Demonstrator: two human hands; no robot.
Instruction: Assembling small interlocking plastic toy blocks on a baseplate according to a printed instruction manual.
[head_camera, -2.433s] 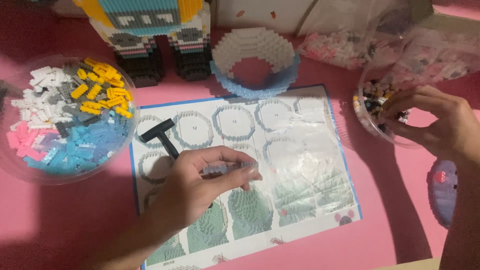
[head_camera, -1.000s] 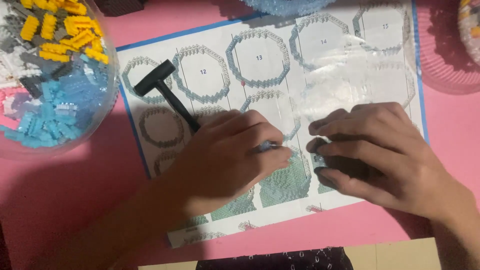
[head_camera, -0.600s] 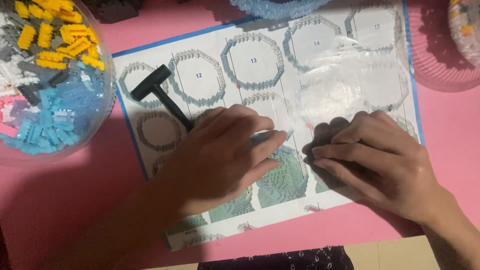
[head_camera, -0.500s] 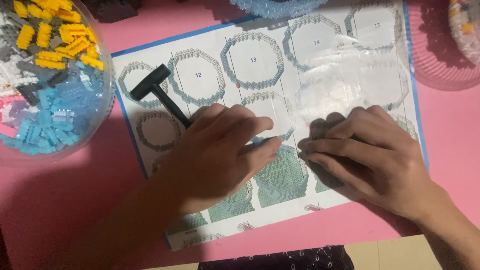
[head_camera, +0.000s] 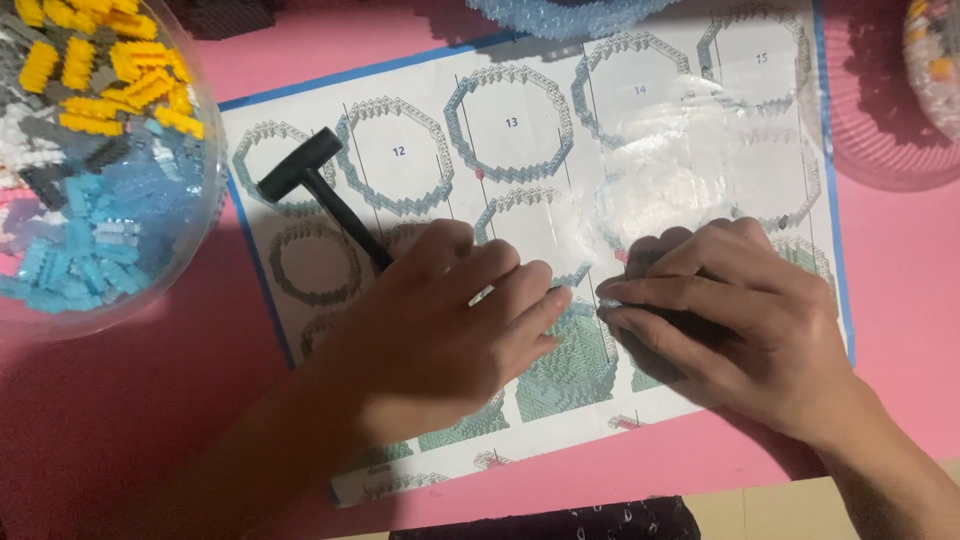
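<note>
Both hands rest low over a printed instruction sheet (head_camera: 520, 130) with ring diagrams. My left hand (head_camera: 440, 330) is curled, and a sliver of a small pale blue piece (head_camera: 481, 296) shows between its fingers. My right hand (head_camera: 730, 320) pinches a tiny whitish brick (head_camera: 608, 300) at its fingertips. The fingertips of the two hands nearly touch over the sheet's lower middle. Whatever lies under the palms is hidden.
A small black hammer (head_camera: 310, 185) lies on the sheet's left part. On the left stands a clear bowl (head_camera: 205, 215) of yellow, grey, white, pink and blue bricks. Another clear bowl (head_camera: 880, 150) sits at the top right, and a pale blue ring build (head_camera: 570, 15) at the top edge. The table is pink (head_camera: 120, 420).
My right hand left the right bowl and came down beside my left hand on the sheet. In the last second both hands shifted slightly and their fingertips closed together.
</note>
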